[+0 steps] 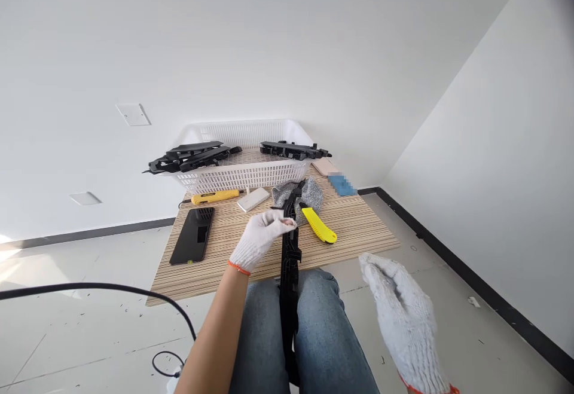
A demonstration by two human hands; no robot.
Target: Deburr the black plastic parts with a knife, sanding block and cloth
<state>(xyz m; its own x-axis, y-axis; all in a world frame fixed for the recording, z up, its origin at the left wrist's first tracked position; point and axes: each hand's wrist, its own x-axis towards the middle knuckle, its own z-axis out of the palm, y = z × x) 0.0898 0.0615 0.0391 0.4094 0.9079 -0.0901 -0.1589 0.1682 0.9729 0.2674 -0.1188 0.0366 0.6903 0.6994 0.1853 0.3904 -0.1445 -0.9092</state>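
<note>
My left hand [262,238], in a white knit glove, is closed on the upper part of a long black plastic part [289,280] that stands tilted between my knees and leans over the low wooden table [359,226]. My right hand [401,316], also gloved, hovers to the right above the floor, its fingers loosely curled with nothing in them. A yellow utility knife [319,225] lies on the table just right of the black part, next to a grey glove [309,195].
A white basket [244,173] at the table's back carries more black parts [192,156] across its rim. A yellow screwdriver [215,197], a white block [253,199], a black phone [194,235] and a blue item [341,185] lie on the table. A black cable [112,289] runs over the floor at left.
</note>
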